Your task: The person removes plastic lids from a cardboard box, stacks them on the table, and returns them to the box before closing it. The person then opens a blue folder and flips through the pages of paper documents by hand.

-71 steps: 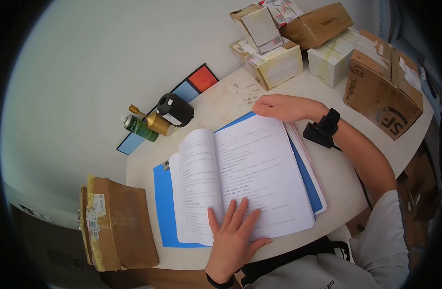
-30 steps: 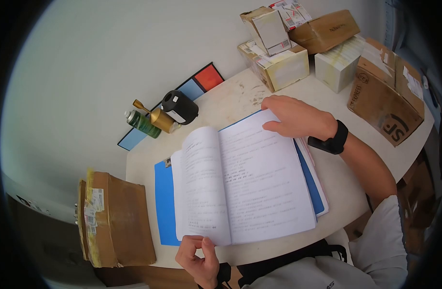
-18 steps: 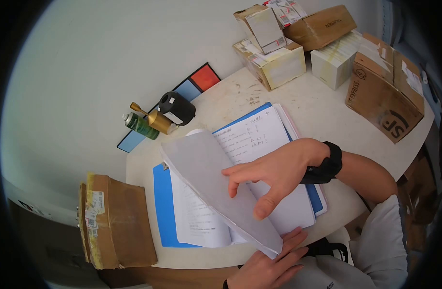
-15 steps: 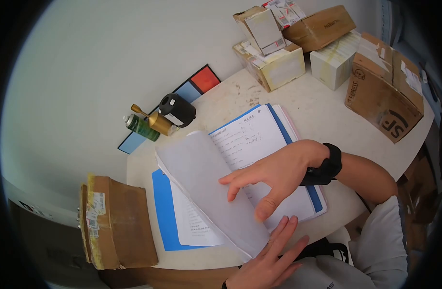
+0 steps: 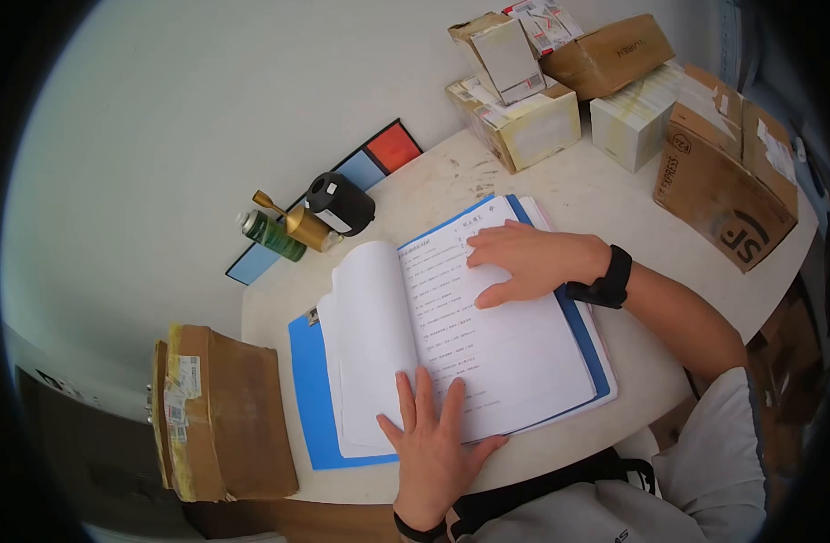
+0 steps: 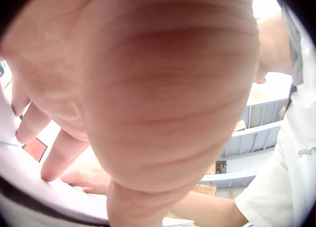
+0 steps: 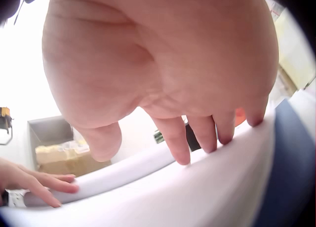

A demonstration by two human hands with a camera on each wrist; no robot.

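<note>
An open booklet of printed sheets lies on a blue folder on the table. Its left side shows a curved blank page; the right page carries lines of text with handwriting near the top. My left hand rests with spread fingers across the lower part of the fold. My right hand lies over the upper right page, and in the right wrist view its straight fingertips touch the paper. Neither hand grips anything. The palm of my left hand fills most of the left wrist view.
Against the wall stand a green can, a gold vessel and a black cylinder. A cardboard box is at the left edge of the table. Several parcels, including a brown SF box, occupy the back right.
A sheet has turned over to the left, exposing a different right page. My right hand has moved up that page; my left hand has shifted left from the lower edge onto the fold.
</note>
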